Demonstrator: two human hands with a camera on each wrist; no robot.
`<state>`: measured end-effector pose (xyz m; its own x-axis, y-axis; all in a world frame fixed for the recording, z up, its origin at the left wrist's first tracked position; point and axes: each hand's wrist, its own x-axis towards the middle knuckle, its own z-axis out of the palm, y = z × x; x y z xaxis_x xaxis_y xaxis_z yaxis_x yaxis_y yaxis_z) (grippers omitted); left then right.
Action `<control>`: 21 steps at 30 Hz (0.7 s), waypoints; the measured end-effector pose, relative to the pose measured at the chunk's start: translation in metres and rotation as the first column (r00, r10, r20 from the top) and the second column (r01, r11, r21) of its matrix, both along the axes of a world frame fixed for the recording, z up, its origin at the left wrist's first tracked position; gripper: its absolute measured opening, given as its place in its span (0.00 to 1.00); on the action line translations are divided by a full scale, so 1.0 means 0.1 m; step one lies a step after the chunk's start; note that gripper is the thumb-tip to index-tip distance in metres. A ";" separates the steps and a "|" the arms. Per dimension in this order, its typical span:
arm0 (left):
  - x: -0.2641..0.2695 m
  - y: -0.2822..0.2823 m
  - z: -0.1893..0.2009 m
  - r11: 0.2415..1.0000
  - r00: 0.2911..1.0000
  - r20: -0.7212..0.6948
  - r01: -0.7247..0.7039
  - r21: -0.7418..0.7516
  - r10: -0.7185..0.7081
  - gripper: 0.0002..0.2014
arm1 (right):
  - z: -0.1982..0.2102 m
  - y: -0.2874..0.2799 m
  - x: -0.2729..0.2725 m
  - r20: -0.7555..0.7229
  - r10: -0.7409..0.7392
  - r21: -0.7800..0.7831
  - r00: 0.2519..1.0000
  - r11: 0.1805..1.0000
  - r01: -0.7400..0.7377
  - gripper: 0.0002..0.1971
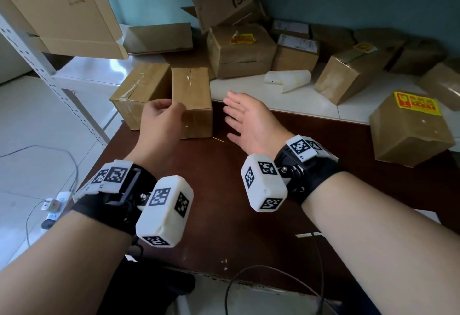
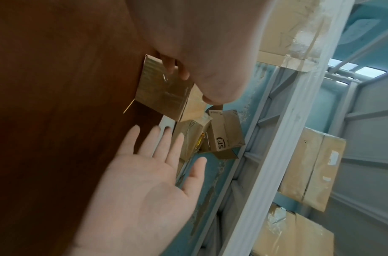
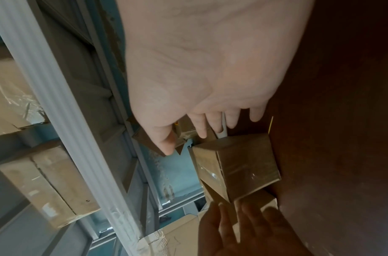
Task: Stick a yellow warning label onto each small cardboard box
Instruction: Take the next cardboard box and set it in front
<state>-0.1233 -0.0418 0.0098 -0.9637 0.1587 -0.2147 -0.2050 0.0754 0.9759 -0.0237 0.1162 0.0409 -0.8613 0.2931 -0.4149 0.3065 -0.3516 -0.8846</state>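
Bare hands (image 1: 159,120) flanking taped cardboard box (image 1: 193,95)

Left hand (image 1: 159,118) hides near left corner of small box (image 1: 193,100); label (image 1: 415,100) print too small; rear boxes (image 1: 373,38) shadowed.

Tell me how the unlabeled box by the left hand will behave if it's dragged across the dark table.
The unlabeled box looks rigid, with square edges, so it probably slides rather than flexes. It stands taller than wide, so a high push may tip it. Glossy tape on its faces could be slippery for the left hand; the right hand is open beside it.
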 end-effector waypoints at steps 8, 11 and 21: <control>0.07 0.13 -0.04 0.999 0.988 0.151 0.034 0.023 -0.038 0.20 | -0.06 -0.10 0.03 -0.013 0.033 0.022 0.999 0.999 -0.033 0.33; 0.13 0.16 -0.02 0.999 0.991 0.133 0.015 0.035 -0.020 0.16 | -0.05 -0.12 0.01 -0.028 0.004 -0.015 1.000 1.000 -0.005 0.32; 0.33 0.29 0.11 0.994 0.996 0.062 -0.064 0.093 0.059 0.16 | -0.07 -0.05 0.05 0.001 -0.086 -0.018 0.996 0.996 0.086 0.18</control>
<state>-0.0906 -0.0130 0.0206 -0.9583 0.1220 -0.2586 -0.2642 -0.0318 0.9640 -0.0185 0.1110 0.0342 -0.8328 0.3590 -0.4213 0.2748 -0.3926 -0.8777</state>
